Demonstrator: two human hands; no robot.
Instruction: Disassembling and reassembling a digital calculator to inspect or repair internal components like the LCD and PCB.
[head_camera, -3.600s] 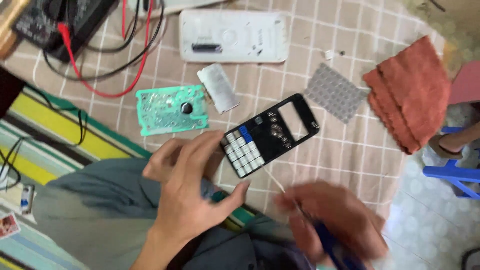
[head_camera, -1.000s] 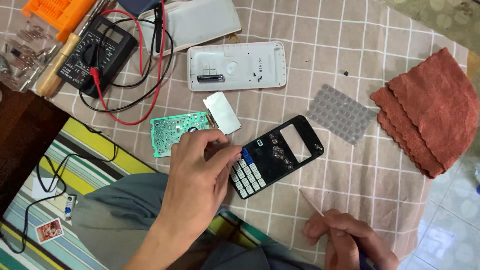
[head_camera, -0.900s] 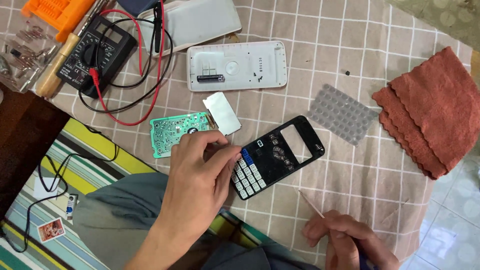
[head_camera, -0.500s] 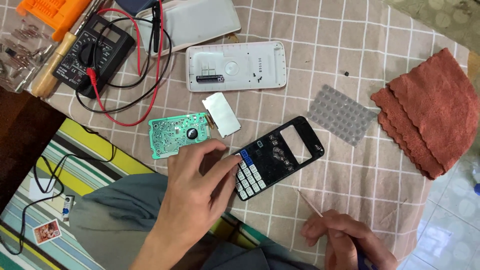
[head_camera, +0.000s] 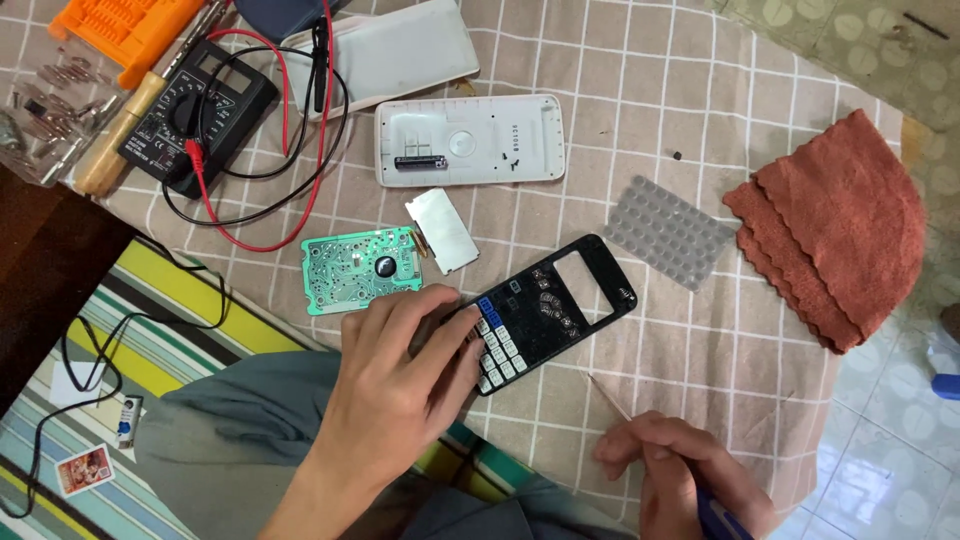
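My left hand (head_camera: 400, 385) lies on the near end of a black calculator front shell (head_camera: 560, 305), its fingers over the white keys. The shell's empty display window points to the far right. My right hand (head_camera: 680, 475) is closed round a thin pointed tool with a blue handle (head_camera: 612, 397), whose tip hovers just right of the shell. A green circuit board (head_camera: 360, 270) with a silvery screen (head_camera: 441, 231) attached lies just beyond my left hand. The white back cover (head_camera: 470, 140) rests farther away.
A grey rubber keypad mat (head_camera: 670, 232) and a folded red cloth (head_camera: 850, 235) lie to the right. A black multimeter (head_camera: 195, 115) with red and black leads, a wooden-handled tool (head_camera: 115, 135), an orange bit holder (head_camera: 125, 25) and a white case (head_camera: 395, 50) sit at the far left.
My left hand has slid toward me, uncovering the green circuit board. The right hand and its tool have stayed at the lower right.
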